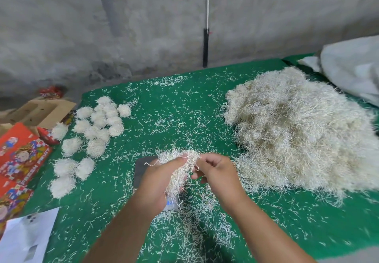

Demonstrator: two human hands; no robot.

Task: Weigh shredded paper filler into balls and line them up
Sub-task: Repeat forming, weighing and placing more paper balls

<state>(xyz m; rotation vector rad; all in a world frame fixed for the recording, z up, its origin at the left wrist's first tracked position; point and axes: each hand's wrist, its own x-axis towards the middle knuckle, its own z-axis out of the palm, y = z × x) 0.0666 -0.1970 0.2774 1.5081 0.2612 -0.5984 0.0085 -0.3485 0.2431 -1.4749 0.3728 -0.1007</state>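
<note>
My left hand [159, 180] is closed around a clump of white shredded paper [181, 167] held over the middle of the green table [170, 109]. My right hand [217, 171] touches the same clump from the right, its fingertips pinching the strands. Beneath my hands lies a dark grey scale [143, 169], mostly hidden, with its pale display end [171, 203] showing under my left palm. Several finished paper balls [96, 128] sit in rough rows at the left of the table. At the right, a large heap of loose shredded paper [301, 135] covers the table.
Loose strands litter the whole green cloth. Red printed fruit boxes [22, 156] and an open cardboard box [39, 113] lie off the table's left edge, a white sheet [26, 240] at the bottom left. A grey sack [352, 66] sits far right. Behind is a concrete wall.
</note>
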